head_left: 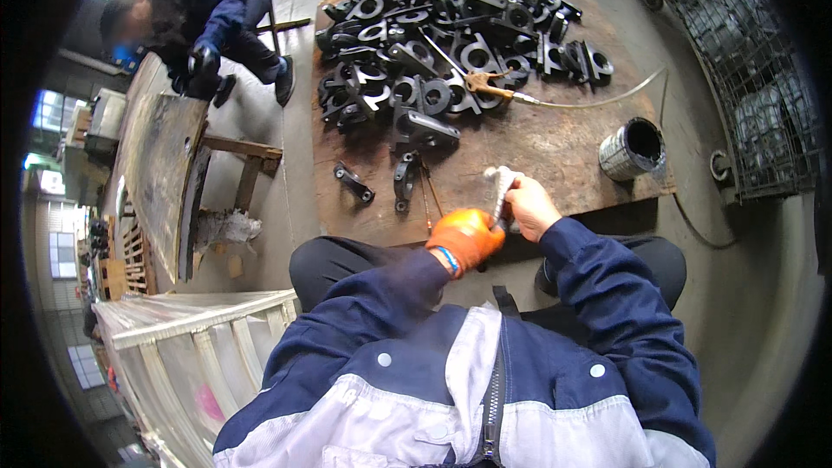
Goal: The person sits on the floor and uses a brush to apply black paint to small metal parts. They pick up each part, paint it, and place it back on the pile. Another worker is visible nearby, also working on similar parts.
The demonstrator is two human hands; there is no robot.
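My left hand [465,238] wears an orange glove and is closed around the lower end of a crumpled white glove [500,186]. My bare right hand [529,205] pinches the same white glove from the right, just above the near edge of a low brown work board [555,152]. Both hands meet over my knees. Just ahead of them on the board lie a small black metal bracket [354,182], another black part [404,180] and a thin rod [428,195].
A large heap of black metal castings [442,35] covers the far half of the board, with an air tool and its hose [498,87] on it. An open tin can [633,149] stands at the right. A wire cage [745,69] is far right. Another person [204,22] crouches far left by a wooden bench [160,173].
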